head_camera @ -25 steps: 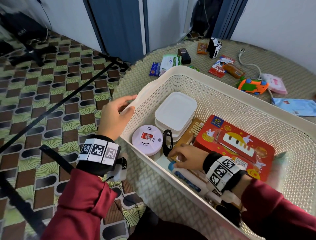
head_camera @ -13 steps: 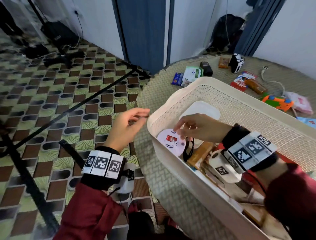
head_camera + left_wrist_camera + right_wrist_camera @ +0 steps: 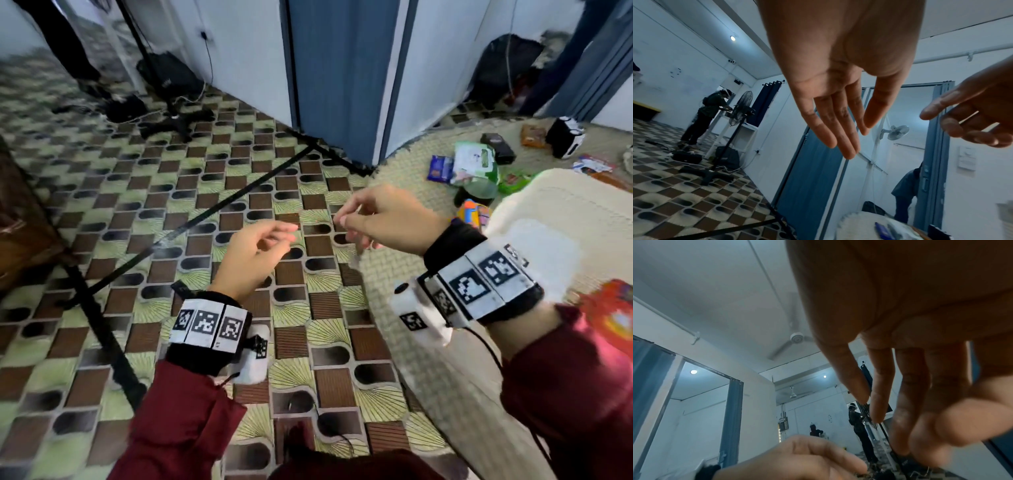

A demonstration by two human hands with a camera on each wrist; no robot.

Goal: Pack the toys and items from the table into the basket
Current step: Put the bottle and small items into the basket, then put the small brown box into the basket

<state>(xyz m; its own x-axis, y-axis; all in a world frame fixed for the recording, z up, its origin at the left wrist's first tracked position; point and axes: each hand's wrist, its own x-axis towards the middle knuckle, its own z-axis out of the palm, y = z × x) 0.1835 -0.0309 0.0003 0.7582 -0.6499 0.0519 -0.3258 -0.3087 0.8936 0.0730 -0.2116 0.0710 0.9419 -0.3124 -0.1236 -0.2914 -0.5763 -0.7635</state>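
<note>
Head view, hands: left hand [image 3: 251, 255] and right hand [image 3: 380, 219] are raised over the tiled floor [image 3: 137, 212], beside the table edge; both hold nothing, fingers loosely bent
Head view, basket: the cream basket [image 3: 561, 205] lies to the right of both hands, blurred; a red box [image 3: 609, 315] shows inside it
Head view, items left: a green-white packet [image 3: 474, 164], a blue packet [image 3: 440, 168] and a black-and-white toy [image 3: 565, 137] lie on the woven table mat [image 3: 383, 274], ahead and to the right of the hands, beyond the basket's near corner
Head view, reach: the right hand is judged nearer to these; their long axes cannot be read through the blur
Left wrist view: left-hand fingers [image 3: 838, 126] straight and slack, nothing in them; right hand enters at the right edge
Right wrist view: right-hand fingers [image 3: 879, 386] hang apart, empty
Room: pale walls, blue door frames, a standing fan [image 3: 742, 107], a ceiling fan [image 3: 796, 339], other persons in the distance
</note>
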